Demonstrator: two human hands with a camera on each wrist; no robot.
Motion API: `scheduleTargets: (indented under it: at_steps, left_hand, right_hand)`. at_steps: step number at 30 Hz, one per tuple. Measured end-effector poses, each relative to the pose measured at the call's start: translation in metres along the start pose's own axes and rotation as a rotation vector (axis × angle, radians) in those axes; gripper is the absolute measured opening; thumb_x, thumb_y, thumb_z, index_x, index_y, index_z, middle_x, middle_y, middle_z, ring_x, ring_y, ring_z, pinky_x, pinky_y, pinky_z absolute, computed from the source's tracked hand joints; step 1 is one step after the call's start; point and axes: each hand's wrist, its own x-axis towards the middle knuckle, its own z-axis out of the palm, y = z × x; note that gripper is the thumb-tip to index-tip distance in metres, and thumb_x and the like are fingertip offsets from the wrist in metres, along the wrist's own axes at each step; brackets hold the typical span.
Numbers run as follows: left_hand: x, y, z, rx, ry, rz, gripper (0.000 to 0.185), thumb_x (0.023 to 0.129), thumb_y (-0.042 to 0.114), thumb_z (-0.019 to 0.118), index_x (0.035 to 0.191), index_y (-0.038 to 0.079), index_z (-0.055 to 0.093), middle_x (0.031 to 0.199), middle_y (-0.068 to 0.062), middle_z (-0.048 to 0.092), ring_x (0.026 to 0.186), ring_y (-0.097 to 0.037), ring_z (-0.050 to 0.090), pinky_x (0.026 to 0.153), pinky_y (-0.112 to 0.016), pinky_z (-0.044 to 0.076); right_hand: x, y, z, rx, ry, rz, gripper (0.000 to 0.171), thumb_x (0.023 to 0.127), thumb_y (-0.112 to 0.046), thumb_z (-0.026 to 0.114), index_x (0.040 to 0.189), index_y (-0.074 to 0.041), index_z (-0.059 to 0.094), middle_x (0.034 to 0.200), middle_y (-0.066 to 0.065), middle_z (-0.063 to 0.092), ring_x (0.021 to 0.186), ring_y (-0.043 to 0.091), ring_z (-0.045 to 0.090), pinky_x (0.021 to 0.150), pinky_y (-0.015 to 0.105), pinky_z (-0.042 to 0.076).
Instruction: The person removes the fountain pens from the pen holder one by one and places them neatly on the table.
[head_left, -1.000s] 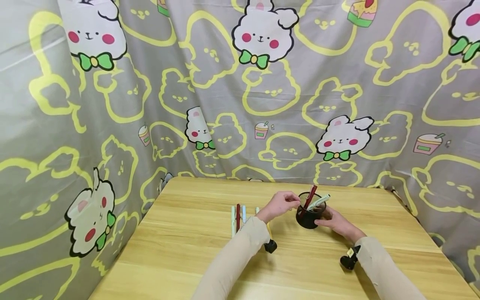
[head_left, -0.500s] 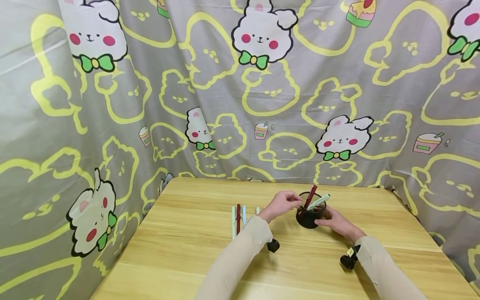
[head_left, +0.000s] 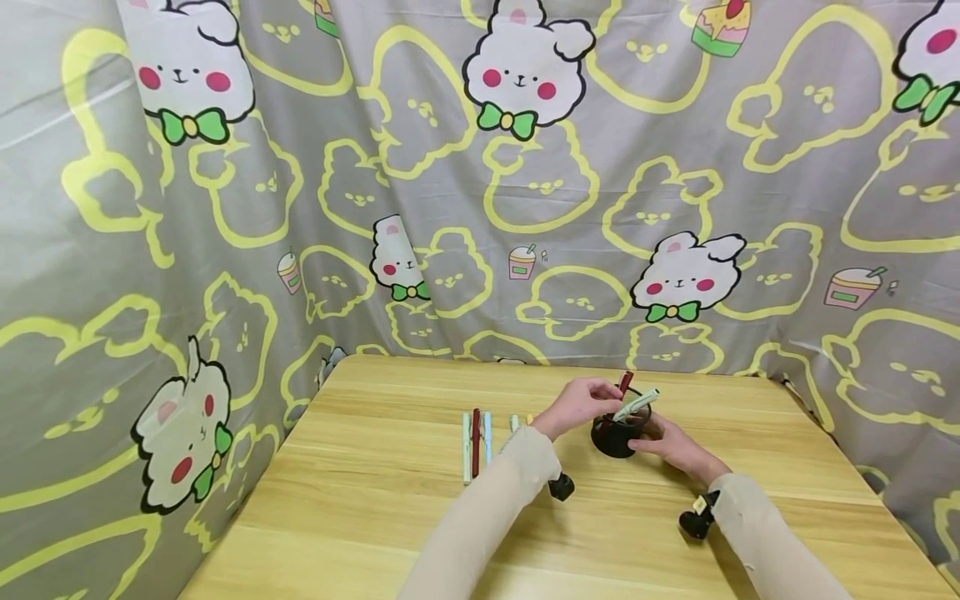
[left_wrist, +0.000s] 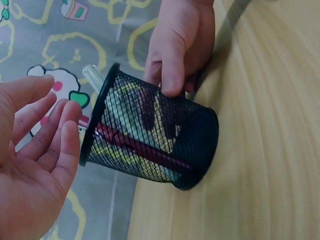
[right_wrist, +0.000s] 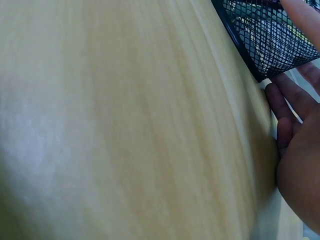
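Head view: the cup (head_left: 613,442), with a red pen (head_left: 626,381) inside, is gripped on the counter (head_left: 337,525) by the right hand (head_left: 677,450). Left wrist view: the left hand (left_wrist: 35,150) is held beside the rim, fingers relaxed. Right wrist view: the cup is partly shown.

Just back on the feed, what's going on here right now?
A person's right hand holds a black cylindrical wire-mesh cup on the pale wood-grain table. A slim dark red pen and a slim pale green pen stick out of its top at a slant. The left hand is at the cup's rim, fingers loosely bent, with no pen visibly gripped. Toward the left, pale green, dark red and light blue pens lie side by side.
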Motion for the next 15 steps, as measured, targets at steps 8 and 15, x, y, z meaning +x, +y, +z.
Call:
scheduleTargets:
  at_steps: [8,15]
  left_hand:
    - [0.013,0.006,0.008,0.023,0.002,0.018,0.021,0.087,0.015,0.070,0.107,0.006,0.068,0.089,0.009,0.066,0.079,-0.001,0.059,0.069,-0.018,0.049]
    - [0.023,0.005,0.015,0.062,0.009,0.047,0.021,0.087,0.011,0.070,0.107,0.005,0.068,0.092,0.007,0.067,0.081,-0.001,0.059,0.072,-0.017,0.048]
  right_hand:
    - [-0.001,-0.001,0.000,-0.005,0.002,-0.002,0.070,0.089,-0.022,0.067,0.144,0.002,0.031,0.139,0.027,0.041,0.127,0.041,0.038,0.095,0.034,0.039]
    - [-0.001,-0.001,0.000,0.017,-0.018,0.011,0.073,0.090,-0.021,0.067,0.146,0.001,0.025,0.142,0.027,0.036,0.130,0.044,0.032,0.100,0.048,0.036]
